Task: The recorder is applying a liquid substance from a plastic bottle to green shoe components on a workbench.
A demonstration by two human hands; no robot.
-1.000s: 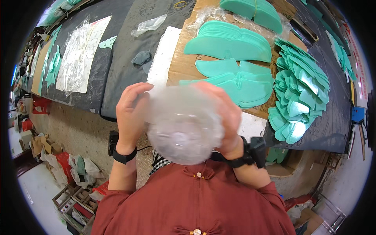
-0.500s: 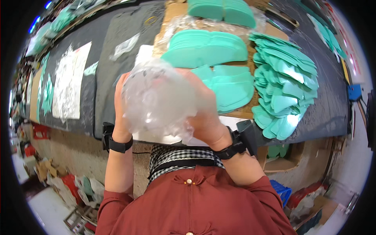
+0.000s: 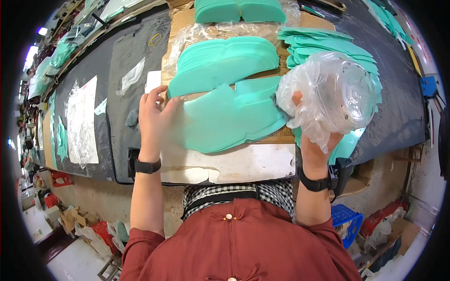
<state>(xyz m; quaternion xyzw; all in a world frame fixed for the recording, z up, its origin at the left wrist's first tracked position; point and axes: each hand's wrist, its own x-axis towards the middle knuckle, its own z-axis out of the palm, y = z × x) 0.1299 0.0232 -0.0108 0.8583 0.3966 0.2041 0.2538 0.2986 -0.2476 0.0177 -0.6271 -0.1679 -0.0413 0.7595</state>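
On the right, my right hand (image 3: 313,152) is closed around a round, clear container wrapped in crinkled plastic film (image 3: 349,96). A fingertip shows through the wrap, and the rest of the fingers are hidden. My left hand (image 3: 152,114) is held with fingers apart and nothing in it, beside the left edge of some curved green sheets (image 3: 220,122). Whether it touches them I cannot tell. Behind these sheets lies a thick stack of green pieces (image 3: 225,61). The container covers part of a fanned pile of green pieces (image 3: 323,42).
A tied bundle of green pieces (image 3: 239,13) sits at the far side on cardboard. A white board (image 3: 234,164) lies along the table's near edge. To the left are a plastic-covered white sheet (image 3: 82,122) and a yellow rubber band (image 3: 154,39). Below right stands a blue crate (image 3: 347,220).
The wrapped container has moved from the middle, between both hands, to the right in my right hand. My left hand has let go of it and now stands open beside the green sheets.
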